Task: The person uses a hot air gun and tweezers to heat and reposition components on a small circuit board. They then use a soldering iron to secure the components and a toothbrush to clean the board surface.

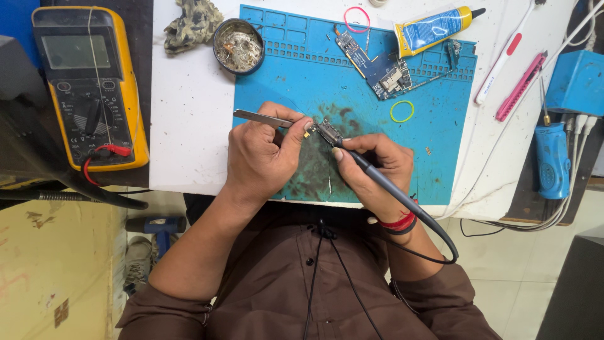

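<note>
**2 hands at 1 small part on a blue mat**

Spread across the white table (189,94): a blue work mat (283,75), stained dark near its near edge. Far left, a yellow multimeter (88,82) with red and black leads. At the right edge, a blue box (576,82) and a blue cylinder-shaped tool (552,160) trailing white cables. On the far part of the mat, a blue circuit board (377,66), a yellow-and-blue glue tube (434,28), a round tin (238,45) of solder scraps, 1 pink and 1 yellow rubber band.

Near the mat's middle, left hand (261,154), fingers pinched shut on steel tweezers (261,117). Just right, right hand (377,167), fingers wrapped tight round a black soldering iron (377,179), tip touching a small metal component (327,132) between both hands.
</note>
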